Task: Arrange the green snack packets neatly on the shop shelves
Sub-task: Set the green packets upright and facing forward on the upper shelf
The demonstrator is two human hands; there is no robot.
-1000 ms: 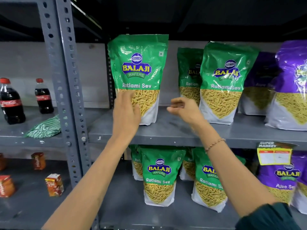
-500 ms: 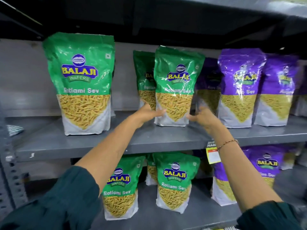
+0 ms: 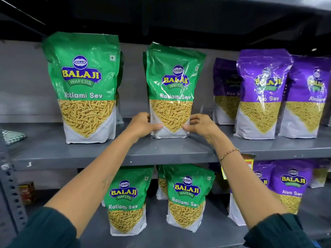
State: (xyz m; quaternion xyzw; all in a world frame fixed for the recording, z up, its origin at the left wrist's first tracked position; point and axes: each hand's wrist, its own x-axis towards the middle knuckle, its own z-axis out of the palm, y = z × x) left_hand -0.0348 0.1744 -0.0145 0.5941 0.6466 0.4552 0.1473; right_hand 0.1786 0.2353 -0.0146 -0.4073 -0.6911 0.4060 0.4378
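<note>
A green Ratlami Sev packet point(image 3: 172, 90) stands upright in the middle of the upper grey shelf point(image 3: 161, 154), with another green packet close behind it. My left hand point(image 3: 143, 123) grips its lower left edge and my right hand point(image 3: 198, 124) grips its lower right edge. A second green packet point(image 3: 84, 86) stands upright to the left, untouched, with one more partly hidden behind it. On the lower shelf two green packets point(image 3: 125, 203) point(image 3: 186, 199) stand in front, others partly hidden behind them.
Purple Aloo Sev packets point(image 3: 263, 92) fill the right of the upper shelf and more purple packets point(image 3: 290, 185) stand below. A yellow price tag point(image 3: 248, 161) hangs on the shelf edge. A slotted upright post point(image 3: 10, 194) rises at the far left beside a green-checked cloth point(image 3: 10, 136).
The view has shifted right and closer. Both hands have left the left packet, reached the middle green packet and closed on its lower sides.
</note>
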